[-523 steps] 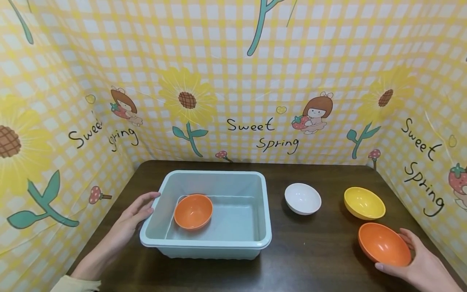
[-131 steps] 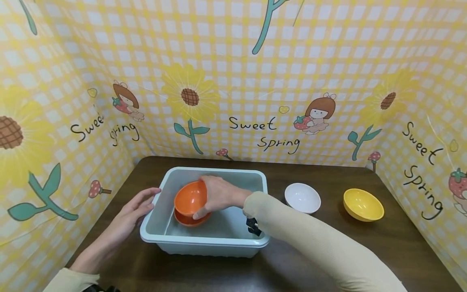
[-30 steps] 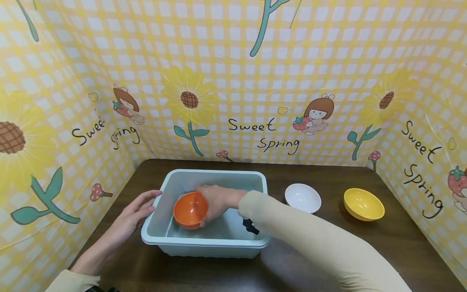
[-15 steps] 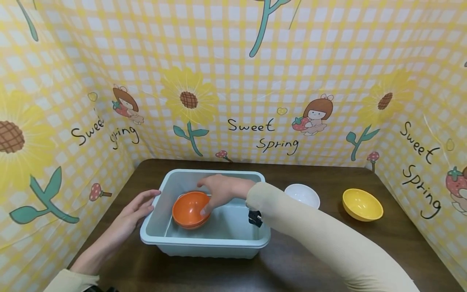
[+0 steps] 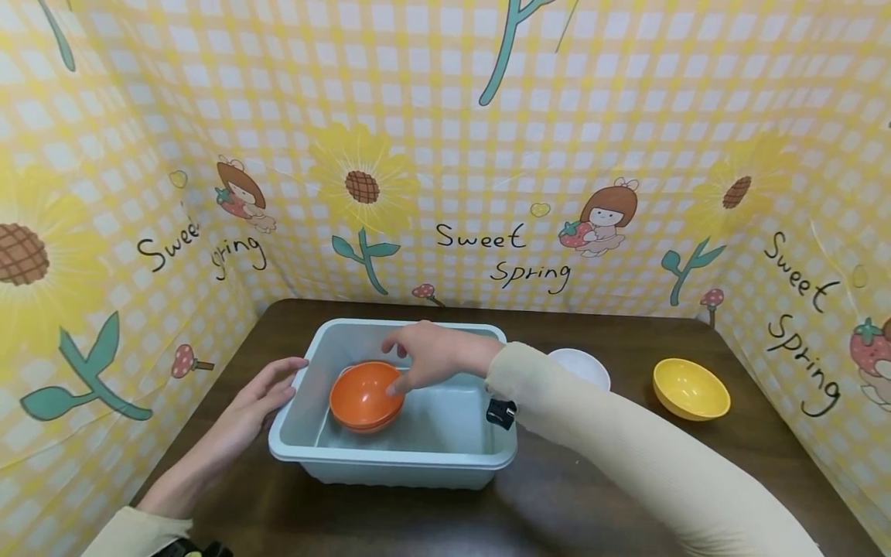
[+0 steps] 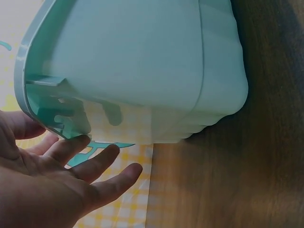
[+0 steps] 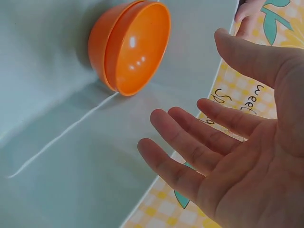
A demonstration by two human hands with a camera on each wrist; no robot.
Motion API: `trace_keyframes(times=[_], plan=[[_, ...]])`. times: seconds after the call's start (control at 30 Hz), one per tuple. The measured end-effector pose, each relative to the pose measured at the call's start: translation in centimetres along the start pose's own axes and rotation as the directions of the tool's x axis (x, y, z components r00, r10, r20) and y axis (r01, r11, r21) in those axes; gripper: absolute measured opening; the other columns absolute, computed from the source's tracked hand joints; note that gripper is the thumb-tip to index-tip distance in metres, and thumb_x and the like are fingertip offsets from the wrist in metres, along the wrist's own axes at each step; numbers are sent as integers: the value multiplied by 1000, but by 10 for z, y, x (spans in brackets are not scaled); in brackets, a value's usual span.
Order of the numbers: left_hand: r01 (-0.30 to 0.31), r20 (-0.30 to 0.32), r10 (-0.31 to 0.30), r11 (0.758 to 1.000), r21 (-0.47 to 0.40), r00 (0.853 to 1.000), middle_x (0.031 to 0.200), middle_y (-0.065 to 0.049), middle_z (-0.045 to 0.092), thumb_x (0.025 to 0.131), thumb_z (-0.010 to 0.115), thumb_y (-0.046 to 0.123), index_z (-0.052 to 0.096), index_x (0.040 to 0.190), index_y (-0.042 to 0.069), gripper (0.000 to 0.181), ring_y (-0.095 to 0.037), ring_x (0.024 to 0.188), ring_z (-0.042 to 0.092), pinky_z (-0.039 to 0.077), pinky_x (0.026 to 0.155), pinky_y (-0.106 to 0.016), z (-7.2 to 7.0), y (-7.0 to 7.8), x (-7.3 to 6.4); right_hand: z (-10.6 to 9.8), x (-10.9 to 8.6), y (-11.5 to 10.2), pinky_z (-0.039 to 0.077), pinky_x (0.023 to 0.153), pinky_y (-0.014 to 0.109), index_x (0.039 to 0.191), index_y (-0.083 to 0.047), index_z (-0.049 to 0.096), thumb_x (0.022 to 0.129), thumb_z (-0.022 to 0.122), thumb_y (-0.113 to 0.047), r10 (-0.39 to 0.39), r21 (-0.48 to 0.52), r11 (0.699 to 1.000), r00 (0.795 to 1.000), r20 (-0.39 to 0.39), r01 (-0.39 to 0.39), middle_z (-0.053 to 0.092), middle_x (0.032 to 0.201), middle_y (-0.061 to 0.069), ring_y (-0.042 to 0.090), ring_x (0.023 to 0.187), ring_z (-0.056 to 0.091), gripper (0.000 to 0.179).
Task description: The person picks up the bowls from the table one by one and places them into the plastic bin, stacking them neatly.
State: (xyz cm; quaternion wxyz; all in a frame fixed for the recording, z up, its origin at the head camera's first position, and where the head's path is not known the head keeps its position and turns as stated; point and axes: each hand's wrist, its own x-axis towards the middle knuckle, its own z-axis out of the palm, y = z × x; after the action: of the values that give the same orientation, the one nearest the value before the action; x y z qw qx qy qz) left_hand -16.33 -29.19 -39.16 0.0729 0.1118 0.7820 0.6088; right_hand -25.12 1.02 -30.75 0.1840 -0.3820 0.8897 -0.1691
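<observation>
Two orange bowls point(image 5: 366, 394) sit nested in the left part of the light blue-green plastic basin point(image 5: 418, 462). My right hand point(image 5: 435, 356) hovers over the basin just right of the bowls, holding nothing. In the right wrist view its fingers point(image 7: 185, 137) are spread and apart from the bowls, whose two rims show one inside the other. At the basin's left side, my left hand point(image 5: 257, 398) touches the rim with its fingertips. The left wrist view has the fingers point(image 6: 97, 164) fairly straight beside the basin's outer wall.
On the dark wooden table point(image 5: 578, 495), right of the basin, stand a white bowl point(image 5: 581, 367), partly covered by my right sleeve, and a yellow bowl point(image 5: 691, 389). Yellow checked cloth point(image 5: 473, 170) hangs around the back and sides.
The orange bowl from the right of the table now sits inside the other in the basin. My right hand has let go of it and risen up and right. My left hand stays at the rim.
</observation>
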Motion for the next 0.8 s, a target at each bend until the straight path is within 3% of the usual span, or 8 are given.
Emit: trace_keyframes(times=[0.47,0.8], plan=[[1,-24,-1,1000,0,1000,161,-32,36,116,40,20,31,156,1,45,-5,118,62,54,86,-30,1,-3,3,-3,-21,-3,54,79,26,141,-7,63,99,76,-35,-86,18,996,995,-51,87,70,126,12,13,94,66,52],[-11,-25,11,1000,9,1000,160,-33,37,116,41,20,32,155,0,45,-4,118,62,54,86,-29,2,-4,3,-1,-45,1,54,91,31,135,-9,67,99,76,-32,-104,7,994,985,-139,106,72,125,7,17,111,66,44]])
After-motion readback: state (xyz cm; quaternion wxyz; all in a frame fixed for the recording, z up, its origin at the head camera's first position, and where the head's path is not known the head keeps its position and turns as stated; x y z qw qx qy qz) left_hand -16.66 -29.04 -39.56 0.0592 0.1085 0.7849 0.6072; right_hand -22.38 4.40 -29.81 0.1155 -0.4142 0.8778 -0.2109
